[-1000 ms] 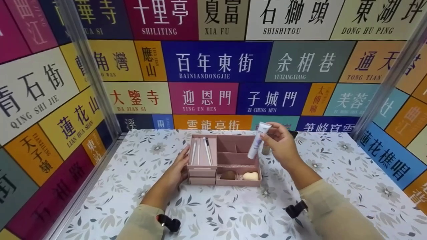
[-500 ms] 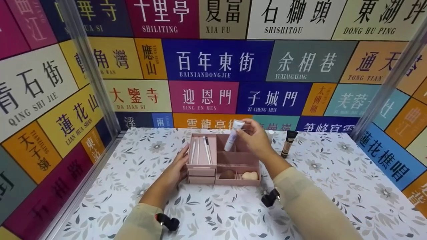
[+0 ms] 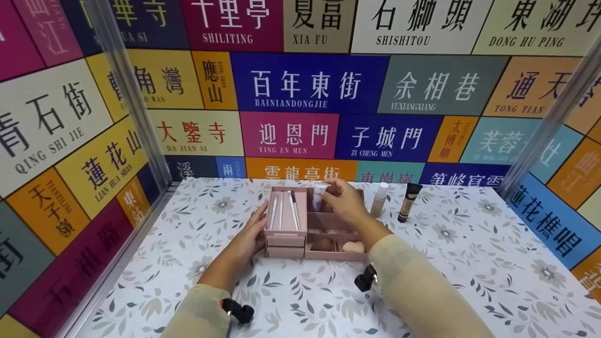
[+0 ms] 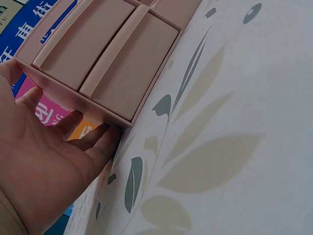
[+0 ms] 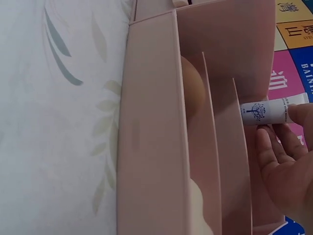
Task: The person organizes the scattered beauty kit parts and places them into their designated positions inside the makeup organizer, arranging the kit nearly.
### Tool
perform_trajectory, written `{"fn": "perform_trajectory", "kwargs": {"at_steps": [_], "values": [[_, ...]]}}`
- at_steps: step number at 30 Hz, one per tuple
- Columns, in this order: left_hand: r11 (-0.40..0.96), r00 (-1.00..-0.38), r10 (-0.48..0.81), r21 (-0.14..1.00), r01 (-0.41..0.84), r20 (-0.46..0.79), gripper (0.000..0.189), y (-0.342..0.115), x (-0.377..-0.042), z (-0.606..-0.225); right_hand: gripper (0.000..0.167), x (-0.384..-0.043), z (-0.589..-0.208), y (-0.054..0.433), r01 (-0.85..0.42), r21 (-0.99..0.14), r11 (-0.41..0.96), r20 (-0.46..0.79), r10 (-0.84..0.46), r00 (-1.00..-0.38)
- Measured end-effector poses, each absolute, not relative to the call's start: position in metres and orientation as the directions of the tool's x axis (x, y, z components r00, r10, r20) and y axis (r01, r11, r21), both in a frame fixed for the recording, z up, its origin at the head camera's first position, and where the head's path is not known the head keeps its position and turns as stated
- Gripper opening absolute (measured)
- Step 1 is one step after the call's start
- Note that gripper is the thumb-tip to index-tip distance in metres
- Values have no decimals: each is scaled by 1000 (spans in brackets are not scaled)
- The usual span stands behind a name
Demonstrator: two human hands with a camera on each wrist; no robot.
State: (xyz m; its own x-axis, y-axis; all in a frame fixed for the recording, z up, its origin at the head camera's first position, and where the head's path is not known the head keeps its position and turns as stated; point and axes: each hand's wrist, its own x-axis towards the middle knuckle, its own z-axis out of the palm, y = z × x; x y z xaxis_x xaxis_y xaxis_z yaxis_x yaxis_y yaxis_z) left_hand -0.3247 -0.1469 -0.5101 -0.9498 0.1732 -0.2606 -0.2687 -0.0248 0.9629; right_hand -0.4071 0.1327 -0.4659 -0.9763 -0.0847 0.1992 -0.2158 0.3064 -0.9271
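A pink organizer box [image 3: 335, 255] stands on the table, with drawers at its left and compartments at its right. My right hand [image 3: 346, 202] pinches a white squeeze tube [image 3: 319, 196] by its upper end. The tube's lower end is inside the back left compartment, as the right wrist view shows the tube [image 5: 266, 112] behind the dividers. Against the box's left side rest the extended fingers of my left hand [image 3: 248, 238]; in the left wrist view that hand [image 4: 54, 156] touches the box beside two drawer fronts [image 4: 132, 63].
Several makeup brushes [image 3: 292, 211] lie on the box's left top. A brown sponge [image 3: 323, 244] and a cream sponge [image 3: 353, 247] sit in front compartments. Right of the box stand a white-capped bottle [image 3: 379, 201] and a black-and-tan tube [image 3: 410, 203]. Patterned walls rise behind the table.
My right hand has carried the white tube leftward from the box's right edge, then lowered it into the back left compartment. My left hand has stayed at the box's side.
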Motion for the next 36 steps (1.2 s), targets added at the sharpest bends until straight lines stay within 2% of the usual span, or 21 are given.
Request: {"fn": "perform_trajectory", "kwargs": {"at_steps": [13, 21, 29, 36], "values": [[-49, -953, 179, 965, -256, -244, 52, -147, -325, -511, 32, -405, -471, 131, -182, -936, 302, 149, -128, -980], [-36, -958, 189, 973, -226, -216, 57, -146, -325, -511, 36, -402, -468, 142, -194, -937, 290, 162, -130, -978], [-42, -962, 212, 982, -185, -172, 57, -145, -324, -512, 36, -393, -461, 174, -230, -944, 238, 209, -110, -972], [-56, -961, 204, 978, -201, -185, 56, -146, -324, -512, 36, -385, -461, 220, -251, -931, 265, 252, -31, -967]]}}
